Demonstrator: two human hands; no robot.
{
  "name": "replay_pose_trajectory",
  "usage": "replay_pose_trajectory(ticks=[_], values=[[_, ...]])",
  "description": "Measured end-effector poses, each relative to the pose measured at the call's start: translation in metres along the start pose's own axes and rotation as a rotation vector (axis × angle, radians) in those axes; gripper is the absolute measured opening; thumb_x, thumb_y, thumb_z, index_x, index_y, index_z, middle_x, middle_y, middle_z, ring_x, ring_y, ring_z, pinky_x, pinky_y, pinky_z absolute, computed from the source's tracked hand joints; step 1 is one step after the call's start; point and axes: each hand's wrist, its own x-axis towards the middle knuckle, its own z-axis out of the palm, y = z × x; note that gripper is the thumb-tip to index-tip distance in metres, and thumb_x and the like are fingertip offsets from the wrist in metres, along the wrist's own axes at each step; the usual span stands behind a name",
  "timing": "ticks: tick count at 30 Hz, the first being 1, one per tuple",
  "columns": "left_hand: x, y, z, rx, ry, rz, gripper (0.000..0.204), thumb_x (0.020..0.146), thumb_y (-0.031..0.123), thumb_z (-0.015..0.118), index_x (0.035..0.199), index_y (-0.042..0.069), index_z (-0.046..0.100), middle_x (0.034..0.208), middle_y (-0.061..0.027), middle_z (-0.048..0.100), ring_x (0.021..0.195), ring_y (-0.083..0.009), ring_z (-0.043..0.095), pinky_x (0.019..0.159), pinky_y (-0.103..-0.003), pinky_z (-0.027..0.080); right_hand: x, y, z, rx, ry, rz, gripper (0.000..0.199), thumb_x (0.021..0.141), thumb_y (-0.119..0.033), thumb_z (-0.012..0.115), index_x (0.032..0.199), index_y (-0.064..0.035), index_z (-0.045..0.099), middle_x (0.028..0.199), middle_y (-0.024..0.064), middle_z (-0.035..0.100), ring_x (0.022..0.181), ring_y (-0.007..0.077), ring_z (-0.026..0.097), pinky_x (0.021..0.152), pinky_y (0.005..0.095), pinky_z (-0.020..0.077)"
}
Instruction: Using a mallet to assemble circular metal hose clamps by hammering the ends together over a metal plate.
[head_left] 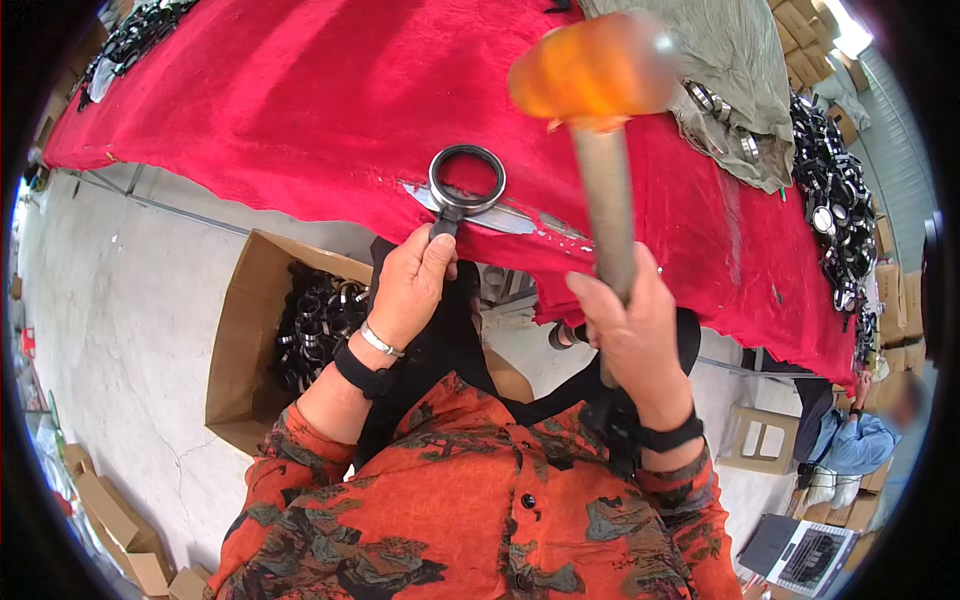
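Note:
My left hand (409,284) pinches the short black stem of a round silver-and-black ring (437,187). The ring's exact kind is not clear. Its open circle lies over the table's near edge, where the red cloth (330,110) is worn through to a pale grey patch (512,220). A mallet (607,200) with an amber-orange head and a wooden handle is raised above the cloth to the right of the ring. My right hand (640,335) wraps round the lower handle. The mallet's head is blurred and apart from the ring.
A cardboard box (232,340) of black-and-silver parts stands on the floor at left. More such parts (832,200) are heaped at the table's right end, beside a grey-green cloth (730,60). A person in blue (862,445) sits far right, near a beige stool (760,440).

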Motion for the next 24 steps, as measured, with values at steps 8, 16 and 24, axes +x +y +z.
replay_pose_trajectory(ticks=[8,16,24], values=[[-0.001,-0.001,-0.002,0.023,0.013,0.020,0.032,0.100,0.032,0.044,0.082,0.006,0.053,0.069,0.0008,0.055,0.053,-0.0054,0.046,0.049,-0.020,0.038,0.031,-0.028,-0.005,-0.114,-0.119,0.116,0.037,0.083,-0.031,0.069,0.085,0.0005,0.049,0.061,0.0074,0.050,0.049,0.0142,0.050,0.044,0.0307,0.0427],[0.002,-0.006,-0.002,0.024,-0.006,0.006,0.033,0.099,0.034,0.045,0.083,0.006,0.053,0.068,0.0011,0.055,0.052,-0.0051,0.046,0.048,-0.020,0.037,0.059,-0.038,0.000,-0.592,-0.182,-0.143,0.042,0.084,-0.032,0.068,0.087,0.0037,0.047,0.067,0.0254,0.055,0.064,0.0428,0.057,0.053,0.0438,0.0434],[0.003,-0.001,0.003,-0.003,-0.013,0.066,0.034,0.099,0.035,0.045,0.084,0.006,0.054,0.067,0.0013,0.054,0.053,-0.0057,0.046,0.048,-0.021,0.038,0.054,0.001,0.007,-0.709,-0.099,-0.314,0.043,0.084,-0.035,0.068,0.088,0.0013,0.046,0.067,0.0246,0.056,0.066,0.0455,0.058,0.054,0.0455,0.0434]])
